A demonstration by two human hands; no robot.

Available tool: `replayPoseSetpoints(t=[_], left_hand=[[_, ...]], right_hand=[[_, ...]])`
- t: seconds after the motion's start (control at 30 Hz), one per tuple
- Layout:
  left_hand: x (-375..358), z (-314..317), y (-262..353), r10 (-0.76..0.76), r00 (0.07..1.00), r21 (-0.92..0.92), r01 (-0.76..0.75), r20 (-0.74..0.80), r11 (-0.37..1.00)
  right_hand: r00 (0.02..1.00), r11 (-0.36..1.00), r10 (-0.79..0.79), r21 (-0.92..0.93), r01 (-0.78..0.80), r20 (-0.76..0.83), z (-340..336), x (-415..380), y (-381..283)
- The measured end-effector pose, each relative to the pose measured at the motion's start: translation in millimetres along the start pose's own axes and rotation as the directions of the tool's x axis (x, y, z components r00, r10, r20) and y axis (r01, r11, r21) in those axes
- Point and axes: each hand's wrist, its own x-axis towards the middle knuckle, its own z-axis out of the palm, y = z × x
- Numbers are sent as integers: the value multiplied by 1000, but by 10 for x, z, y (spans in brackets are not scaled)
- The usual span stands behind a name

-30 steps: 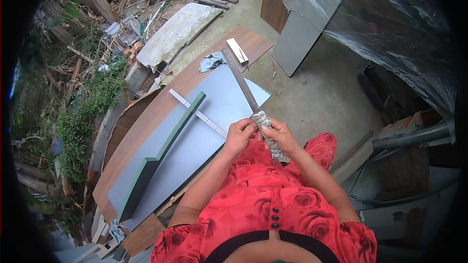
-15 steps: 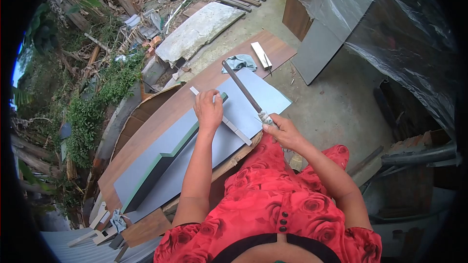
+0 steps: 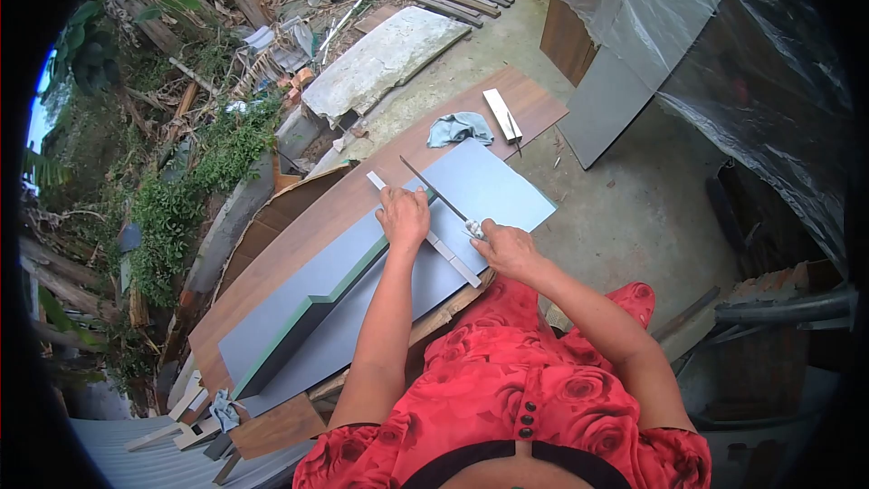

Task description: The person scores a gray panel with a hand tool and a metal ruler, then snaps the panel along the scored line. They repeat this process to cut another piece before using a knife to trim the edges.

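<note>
My right hand [image 3: 509, 249] is wrapped round the cloth-bound handle of a long, thin dark blade [image 3: 425, 178]. The blade points up and left, its far part crossing the tip of a green-edged dark panel [image 3: 299, 330]. My left hand [image 3: 405, 215] is closed over that panel's far end, right where a narrow pale strip [image 3: 453, 258] with marks along it lies crosswise. The panel stands on edge on a light blue-grey sheet [image 3: 493, 188], and has a step in its top edge. Underneath is a long brown wood-grain board [image 3: 290, 234].
A crumpled light-blue cloth [image 3: 459, 129] and a white box-like piece [image 3: 501, 115] lie on the board's far end. Grey panels [image 3: 625, 95] under plastic film stand at right. A concrete slab [image 3: 389, 63] lies beyond; wood scraps [image 3: 276, 424] sit at lower left.
The blade has come left and turned so its narrow edge shows, its far part now over the panel's tip. My right hand has moved left, closer to my left hand. The view has shifted slightly.
</note>
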Motion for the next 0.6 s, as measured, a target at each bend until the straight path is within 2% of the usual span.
replayPoseSetpoints(t=[0.13, 0.2, 0.33, 0.4, 0.6], left_hand=[[5, 37, -14, 5, 1000, 19, -5, 9, 1000], [-5, 99, -22, 70, 987, 43, -65, -144, 997], [1, 111, -16, 93, 985, 82, -82, -148, 993], [-5, 35, 35, 75, 994, 98, -67, -76, 993], [5, 71, -25, 80, 991, 76, -72, -107, 995]], right_hand=[[1000, 999, 8, -39, -8, 21, 26, 18, -19], [1000, 998, -12, -63, 13, 12, 40, 27, -22], [999, 997, -27, -72, 26, -16, 78, 40, 18], [1000, 996, 3, -93, -5, -16, 45, -15, 13], [999, 986, 52, -161, -52, -2, 32, -485, 147]])
